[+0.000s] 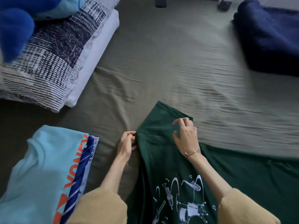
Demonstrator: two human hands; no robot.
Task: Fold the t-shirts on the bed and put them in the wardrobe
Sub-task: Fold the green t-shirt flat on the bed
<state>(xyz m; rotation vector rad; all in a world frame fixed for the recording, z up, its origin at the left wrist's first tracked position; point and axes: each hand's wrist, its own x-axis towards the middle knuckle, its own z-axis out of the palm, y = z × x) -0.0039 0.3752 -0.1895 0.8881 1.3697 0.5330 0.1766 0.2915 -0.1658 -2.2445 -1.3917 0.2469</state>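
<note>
Green t-shirt (169, 159) lies flat on the bed (161, 62), half folded. Left hand (126, 145) pinches its left edge; right hand (186, 135) rests on it, grip released — risk: one-sided tug skews the fold, bunches fabric.

At the lower middle of the frame the green t-shirt (161, 159) is matt, soft cloth with a flat white print, and the light blue t-shirt (40, 167) at lower left looks smoother, with a faint sheen. The olive bedsheet (169, 70) is matt, finely crinkled fabric. At upper right the navy blanket (267, 38) looks fuzzy, the patterned pillow (48, 62) at upper left woven, and the wrist bracelet (192, 152) shiny metal.
</note>
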